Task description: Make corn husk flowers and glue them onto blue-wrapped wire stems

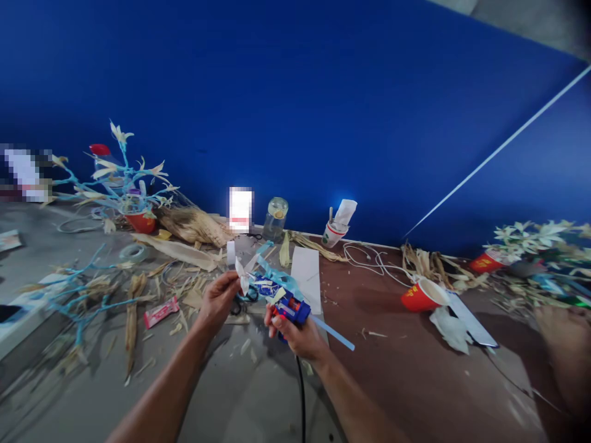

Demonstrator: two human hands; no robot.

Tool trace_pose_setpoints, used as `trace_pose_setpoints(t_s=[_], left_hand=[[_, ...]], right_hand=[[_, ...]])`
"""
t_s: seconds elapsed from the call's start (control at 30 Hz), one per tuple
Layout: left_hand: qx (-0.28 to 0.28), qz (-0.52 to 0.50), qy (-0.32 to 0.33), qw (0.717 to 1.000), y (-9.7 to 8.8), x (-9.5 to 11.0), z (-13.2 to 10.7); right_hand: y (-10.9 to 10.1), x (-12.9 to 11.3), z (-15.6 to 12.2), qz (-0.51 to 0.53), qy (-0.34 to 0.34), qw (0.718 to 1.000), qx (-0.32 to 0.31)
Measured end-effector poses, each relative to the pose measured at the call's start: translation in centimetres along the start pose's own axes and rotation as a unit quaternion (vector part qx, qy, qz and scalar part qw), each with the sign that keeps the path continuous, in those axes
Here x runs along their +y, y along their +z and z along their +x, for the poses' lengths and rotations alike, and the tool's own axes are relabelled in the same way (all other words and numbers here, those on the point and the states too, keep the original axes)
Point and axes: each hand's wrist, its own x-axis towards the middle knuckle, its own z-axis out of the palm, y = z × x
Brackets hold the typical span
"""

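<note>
My right hand is closed around a blue hot glue gun, its black cord running down toward me. A light blue strip sticks out to the right under the gun. My left hand pinches a small white husk flower with pale petals, held right at the gun's tip. Light blue ribbon curls around the flower and gun.
A blue-branched husk tree in a red pot stands at the left, with loose blue branches and corn husks around. A glass jar, paper cup, white sheet, tipped red cup and white cable lie beyond.
</note>
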Motion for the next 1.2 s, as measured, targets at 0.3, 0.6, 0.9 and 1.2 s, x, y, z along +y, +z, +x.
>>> trace_pose_setpoints(t_s=[0.3, 0.6, 0.9, 1.2], left_hand=[[0.002, 0.015, 0.007, 1.000, 0.0, -0.3, -0.1], [0.008, 0.009, 0.012, 1.000, 0.6, 0.7, -0.2], [0.002, 0.017, 0.012, 1.000, 0.3, 0.4, -0.2], [0.005, 0.002, -0.013, 1.000, 0.5, 0.8, -0.2]], right_hand=[[0.4, 0.5, 0.1, -0.028, 0.040, 0.996, 0.069], [0.5, 0.2, 0.3, -0.050, 0.061, 0.993, 0.090], [-0.1, 0.4, 0.1, -0.122, 0.034, 0.991, 0.039], [-0.4, 1.1, 0.1, -0.128, 0.012, 0.991, 0.035]])
